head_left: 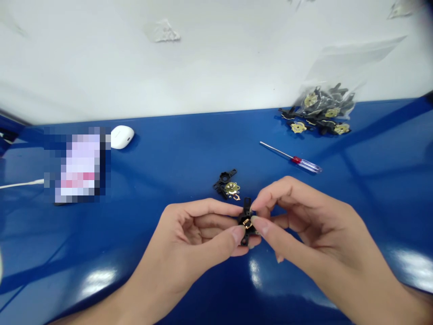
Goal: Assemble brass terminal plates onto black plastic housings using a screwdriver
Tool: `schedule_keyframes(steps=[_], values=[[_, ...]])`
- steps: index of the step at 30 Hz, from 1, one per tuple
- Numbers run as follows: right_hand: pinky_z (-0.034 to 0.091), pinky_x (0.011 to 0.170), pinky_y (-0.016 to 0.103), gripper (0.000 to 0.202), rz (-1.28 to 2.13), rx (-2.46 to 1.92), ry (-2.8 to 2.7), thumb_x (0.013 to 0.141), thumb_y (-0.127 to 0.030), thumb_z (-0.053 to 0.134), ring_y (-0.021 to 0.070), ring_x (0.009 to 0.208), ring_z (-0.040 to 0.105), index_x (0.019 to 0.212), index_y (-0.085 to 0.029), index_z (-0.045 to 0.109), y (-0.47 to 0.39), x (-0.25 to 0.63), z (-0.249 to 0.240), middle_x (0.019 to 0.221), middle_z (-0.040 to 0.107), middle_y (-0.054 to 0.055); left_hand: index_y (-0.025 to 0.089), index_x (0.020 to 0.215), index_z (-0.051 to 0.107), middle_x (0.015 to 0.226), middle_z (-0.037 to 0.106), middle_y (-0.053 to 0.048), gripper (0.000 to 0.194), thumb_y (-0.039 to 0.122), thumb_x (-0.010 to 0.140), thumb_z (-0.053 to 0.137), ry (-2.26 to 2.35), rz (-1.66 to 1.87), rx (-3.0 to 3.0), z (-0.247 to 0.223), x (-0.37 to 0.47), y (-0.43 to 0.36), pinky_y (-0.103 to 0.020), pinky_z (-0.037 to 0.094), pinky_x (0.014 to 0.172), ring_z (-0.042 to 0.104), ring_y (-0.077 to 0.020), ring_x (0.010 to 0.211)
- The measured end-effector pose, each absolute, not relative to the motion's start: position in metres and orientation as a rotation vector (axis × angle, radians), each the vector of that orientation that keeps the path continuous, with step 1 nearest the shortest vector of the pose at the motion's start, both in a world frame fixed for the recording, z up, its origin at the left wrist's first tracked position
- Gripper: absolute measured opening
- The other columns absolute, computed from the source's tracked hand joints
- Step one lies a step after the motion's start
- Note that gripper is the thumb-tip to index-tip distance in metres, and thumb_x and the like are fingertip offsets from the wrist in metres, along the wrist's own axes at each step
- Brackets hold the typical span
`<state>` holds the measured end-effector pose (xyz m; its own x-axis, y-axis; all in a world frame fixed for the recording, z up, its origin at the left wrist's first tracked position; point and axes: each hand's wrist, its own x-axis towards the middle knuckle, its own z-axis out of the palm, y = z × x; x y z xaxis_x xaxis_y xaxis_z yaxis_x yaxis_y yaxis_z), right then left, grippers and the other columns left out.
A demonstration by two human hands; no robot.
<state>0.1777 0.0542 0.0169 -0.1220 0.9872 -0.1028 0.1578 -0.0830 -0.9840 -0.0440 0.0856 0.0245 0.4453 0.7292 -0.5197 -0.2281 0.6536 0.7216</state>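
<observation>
A small black plastic part with a copper-coloured clip in its middle is held over the blue table. My left hand is closed on the part, thumb on its near left side and fingers behind and under it. From the right, my right hand has its thumb and index fingertip pinched at the part's right edge, close to the clip. Just beyond my hands, a gold disc, black pieces and another copper clip lie together on the table.
A screwdriver lies at the right. Behind it are black-and-gold parts and a clear bag of more parts. A blurred phone, its cable and a white case are at the left.
</observation>
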Motion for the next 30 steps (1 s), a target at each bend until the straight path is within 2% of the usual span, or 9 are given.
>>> schedule_keyframes(steps=[6,14,20,26,30], values=[[0.059,0.056,0.013,0.005,1.315,-1.304,-1.387,0.111,-0.026,0.077,0.0095,0.073,0.074,0.107,-0.029,0.078,0.0536,0.1787,0.0174,0.094,0.075,-0.002,0.025,0.104,0.099,0.096,0.097,-0.005,0.019,0.025,0.09,0.111,0.932,0.627,0.624,0.026,-0.0442,0.0871,-0.026,0.079,0.088,0.096,-0.0221,0.089],[0.057,0.057,0.011,0.006,1.339,-1.311,-1.345,0.111,-0.03,0.079,0.0071,0.07,0.072,0.105,-0.029,0.079,0.0549,0.1799,0.0195,0.091,0.076,-0.003,0.023,0.101,0.098,0.087,0.096,-0.005,0.023,0.022,0.084,0.114,0.91,0.605,0.587,0.0283,-0.041,0.0899,-0.022,0.077,0.08,0.093,-0.019,0.077],[0.057,0.057,0.011,0.005,1.356,-1.306,-1.357,0.108,-0.028,0.08,0.0075,0.069,0.074,0.103,-0.028,0.08,0.0568,0.1796,0.0224,0.088,0.077,-0.003,0.025,0.112,0.099,0.093,0.097,-0.005,0.018,0.016,0.097,0.104,0.875,0.574,0.552,0.0261,-0.0448,0.0903,-0.019,0.075,0.083,0.095,-0.0174,0.081],[0.055,0.053,0.014,0.004,1.346,-1.302,-1.348,0.102,-0.024,0.082,0.0094,0.067,0.074,0.101,-0.027,0.08,0.0577,0.1789,0.0227,0.085,0.077,-0.003,0.023,0.108,0.098,0.091,0.097,-0.007,0.018,0.015,0.094,0.106,0.858,0.571,0.524,0.0262,-0.0453,0.0905,-0.02,0.076,0.082,0.095,-0.0193,0.08],[0.056,0.055,0.014,0.007,1.347,-1.284,-1.373,0.105,-0.021,0.079,0.0093,0.069,0.075,0.104,-0.028,0.08,0.0589,0.1795,0.0219,0.088,0.077,-0.003,0.023,0.106,0.098,0.092,0.097,-0.004,0.015,0.015,0.096,0.104,0.83,0.56,0.545,0.0278,-0.0455,0.0919,-0.02,0.076,0.083,0.094,-0.0179,0.081]])
